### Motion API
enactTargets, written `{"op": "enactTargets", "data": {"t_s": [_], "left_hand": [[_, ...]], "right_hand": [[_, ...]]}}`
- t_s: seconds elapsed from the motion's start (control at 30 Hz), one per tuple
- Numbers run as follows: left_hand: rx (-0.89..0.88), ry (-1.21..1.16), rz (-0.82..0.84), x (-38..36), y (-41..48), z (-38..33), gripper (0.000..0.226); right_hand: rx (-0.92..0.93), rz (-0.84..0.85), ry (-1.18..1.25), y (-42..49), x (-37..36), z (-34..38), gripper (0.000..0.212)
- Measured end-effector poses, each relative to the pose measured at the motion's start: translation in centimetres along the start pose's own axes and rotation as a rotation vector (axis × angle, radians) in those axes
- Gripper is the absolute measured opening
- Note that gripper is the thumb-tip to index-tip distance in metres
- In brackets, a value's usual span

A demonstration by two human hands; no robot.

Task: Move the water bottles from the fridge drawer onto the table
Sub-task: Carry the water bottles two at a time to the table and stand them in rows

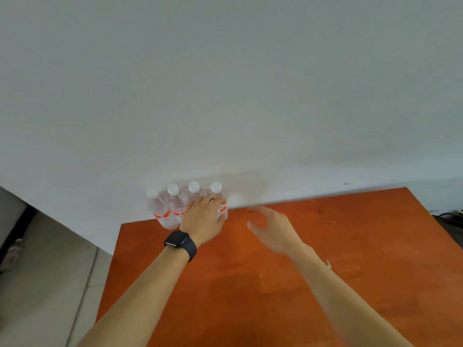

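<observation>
A person's left hand (203, 217) grips the end water bottle (217, 191), seemingly aligning the row (172, 205) along the wall (250, 96); the right hand (271, 229) is open and empty.

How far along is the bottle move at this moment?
Four water bottles stand in a row at the far left corner of the table, against the wall, so those look delivered. The left hand grips the rightmost bottle, seemingly setting it down; the right hand hovers open, holding nothing. The fridge drawer is out of view, so what remains cannot be told.
</observation>
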State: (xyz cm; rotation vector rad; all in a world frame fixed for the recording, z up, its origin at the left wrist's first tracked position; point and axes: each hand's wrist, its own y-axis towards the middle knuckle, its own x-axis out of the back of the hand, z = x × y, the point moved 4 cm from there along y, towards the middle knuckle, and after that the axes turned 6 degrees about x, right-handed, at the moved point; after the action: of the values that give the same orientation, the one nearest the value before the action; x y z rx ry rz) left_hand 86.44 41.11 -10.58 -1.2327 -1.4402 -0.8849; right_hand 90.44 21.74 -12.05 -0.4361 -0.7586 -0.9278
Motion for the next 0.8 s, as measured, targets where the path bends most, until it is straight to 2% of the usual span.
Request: {"op": "enactTargets", "data": {"t_s": [0.23, 0.37, 0.5, 0.63, 0.8], "left_hand": [[0.068, 0.007, -0.094, 1.9, 2.1, 4.6, 0.054], [0.081, 0.04, -0.067, 1.1, 4.1, 7.3, 0.065], [0.088, 0.06, -0.008, -0.5, 5.1, 9.2, 0.07], [0.08, 0.015, -0.005, -1.8, 5.1, 10.1, 0.078], [0.075, -0.011, -0.013, -2.1, 5.4, 10.1, 0.078]], "right_hand": [[0.03, 0.115, -0.046, 6.3, -2.5, 3.0, 0.051], [0.066, 0.173, -0.165, 10.4, -4.2, 4.2, 0.063], [0.112, 0.272, -0.382, 13.5, -5.9, 4.6, 0.056], [0.148, 0.281, -0.525, 15.3, -6.2, 4.5, 0.038], [0.07, 0.182, -0.585, 16.7, -6.1, 6.0, 0.044]]}}
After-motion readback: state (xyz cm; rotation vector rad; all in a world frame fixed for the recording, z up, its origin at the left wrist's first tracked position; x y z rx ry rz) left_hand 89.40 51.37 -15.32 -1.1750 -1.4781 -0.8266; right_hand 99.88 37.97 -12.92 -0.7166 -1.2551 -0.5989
